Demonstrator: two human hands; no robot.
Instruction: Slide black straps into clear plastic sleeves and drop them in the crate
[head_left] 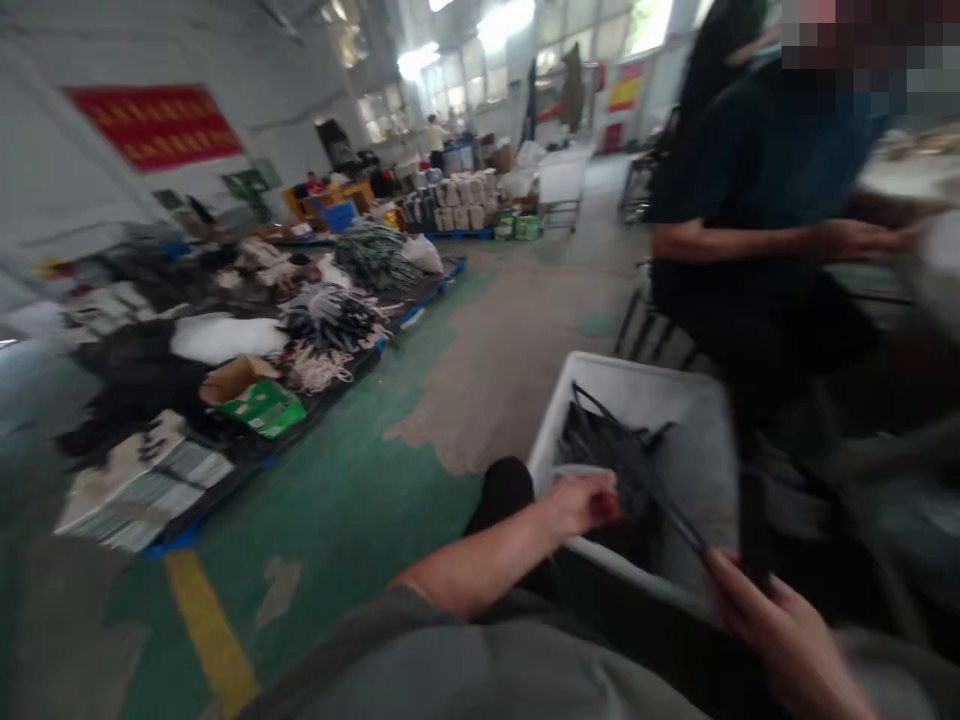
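Note:
A white plastic bin (701, 440) stands in front of me, with a tangle of dark straps (622, 450) inside. My right hand (772, 615) is closed on a long thin black strap (679, 520), which slants up and left over the bin. At the bin's near left side is my left hand (581, 503), its fingers curled in. A pale edge shows beside those fingers; blur hides what, if anything, they hold.
A seated person (765, 190) works close by on the right. On the left, a low platform bears bundles of cords (330, 315), a green carton (262, 400) and a white box (150, 485). Stacked goods (461, 200) stand farther back.

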